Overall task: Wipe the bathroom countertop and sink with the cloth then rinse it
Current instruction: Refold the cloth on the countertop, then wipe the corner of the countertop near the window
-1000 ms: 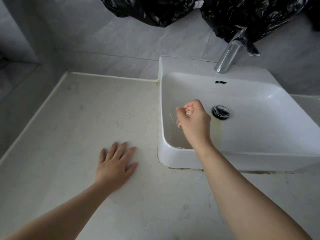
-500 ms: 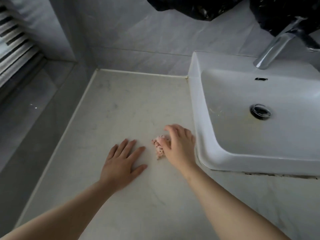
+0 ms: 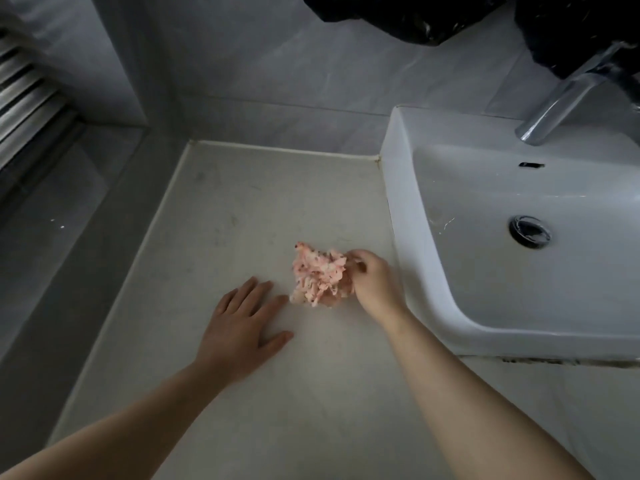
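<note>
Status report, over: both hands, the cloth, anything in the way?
Left hand open, flat on countertop. Right hand grips pink cloth, resting on countertop. Sink wall close beside right hand.

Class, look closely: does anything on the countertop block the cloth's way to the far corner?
Nothing visible does. The right hand grips the cloth on the countertop; the left hand lies flat beside it, nearer the person.

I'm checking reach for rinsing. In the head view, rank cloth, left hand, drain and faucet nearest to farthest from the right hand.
1. cloth: gripped by the right hand, on the countertop.
2. left hand: flat on the countertop, left of the cloth.
3. drain: in the sink, to the right.
4. faucet: behind the sink, far right.
</note>
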Motion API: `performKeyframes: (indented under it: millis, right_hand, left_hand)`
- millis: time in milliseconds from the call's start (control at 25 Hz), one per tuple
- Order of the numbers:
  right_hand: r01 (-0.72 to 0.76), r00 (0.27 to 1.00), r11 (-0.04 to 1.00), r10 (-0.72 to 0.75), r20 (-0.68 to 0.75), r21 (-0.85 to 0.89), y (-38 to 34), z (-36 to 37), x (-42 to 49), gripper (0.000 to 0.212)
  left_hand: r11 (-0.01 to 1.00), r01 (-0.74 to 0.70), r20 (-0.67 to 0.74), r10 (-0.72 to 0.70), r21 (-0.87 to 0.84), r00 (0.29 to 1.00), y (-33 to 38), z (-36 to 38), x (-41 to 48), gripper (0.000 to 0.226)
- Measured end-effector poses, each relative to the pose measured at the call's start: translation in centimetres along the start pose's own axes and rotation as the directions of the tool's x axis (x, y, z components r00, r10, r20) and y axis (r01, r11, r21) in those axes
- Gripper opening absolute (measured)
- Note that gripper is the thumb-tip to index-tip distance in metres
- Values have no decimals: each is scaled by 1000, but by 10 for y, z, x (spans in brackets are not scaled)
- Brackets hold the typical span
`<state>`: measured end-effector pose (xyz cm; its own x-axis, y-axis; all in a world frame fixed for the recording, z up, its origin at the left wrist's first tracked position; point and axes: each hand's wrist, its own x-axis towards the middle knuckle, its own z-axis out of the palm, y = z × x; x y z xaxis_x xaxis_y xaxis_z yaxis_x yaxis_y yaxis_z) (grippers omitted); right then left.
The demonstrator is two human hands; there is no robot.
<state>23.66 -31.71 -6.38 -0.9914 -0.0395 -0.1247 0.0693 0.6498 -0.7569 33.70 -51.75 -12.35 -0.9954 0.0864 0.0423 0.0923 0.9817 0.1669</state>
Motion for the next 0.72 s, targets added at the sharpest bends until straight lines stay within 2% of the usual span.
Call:
performKeyframes:
  millis: [40, 80, 120, 160, 240, 320, 400, 480, 520, 560, 600, 640, 680, 720]
  right_hand:
    - [-9, 991, 992, -8, -133, -127, -1, -3, 1, 26]
    - [48, 957, 979, -102, -270, -200, 0, -2, 1, 29]
    - [201, 896, 954, -270, -352, -220, -5, 3, -3, 31]
    - [370, 842, 902, -427, -330, -224, -12, 12, -8, 31]
    - [568, 787, 765, -613, -73, -303, -14, 44, -15, 31]
    - [592, 786, 653, -598, 158, -472, 4, 72, -10, 36]
    - [490, 863, 660, -460, 209, -570, 19, 74, 18, 45]
    - [244, 965, 752, -253, 74, -612, 18, 60, 46, 55]
    - [167, 981, 769, -190, 29, -617, 15, 60, 48, 58]
    - [216, 970, 762, -238, 46, -610, 12, 66, 40, 58]
    - [364, 929, 739, -330, 166, -567, 9, 73, 22, 56]
    - [536, 844, 668, -442, 304, -516, 9, 82, -3, 51]
    - [647, 760, 583, -546, 353, -491, 16, 86, -16, 47]
    - [675, 734, 551, -571, 368, -491, 19, 80, -7, 46]
  left_hand:
    - [1000, 22, -4, -22, -4, 1000, -4, -1, 3, 73]
    - [999, 48, -7, -48, -4, 999, -9, -2, 6, 75]
    - [998, 69, -6, -69, -1, 998, -15, -3, 10, 76]
    - [997, 77, 0, -77, 5, 997, -20, -3, 13, 77]
    - [998, 56, 16, -56, 24, 998, -29, -5, 19, 78]
    - [999, 11, 31, -12, 45, 999, -39, -7, 25, 75]
    - [996, -22, 57, 17, 82, 998, -50, -10, 27, 72]
    - [994, -26, 65, 19, 107, 998, -61, -12, 27, 71]
    - [993, -19, 68, 10, 120, 998, -66, -11, 28, 72]
    - [990, -8, 64, -1, 137, 998, -69, -10, 30, 74]
    - [987, 4, 55, -13, 159, 998, -70, -9, 32, 75]
    - [985, 7, 53, -16, 171, 998, -70, -9, 33, 76]
    - [984, -11, 58, 1, 178, 998, -72, -10, 35, 77]
    - [982, -41, 63, 29, 182, 998, -75, -10, 37, 77]
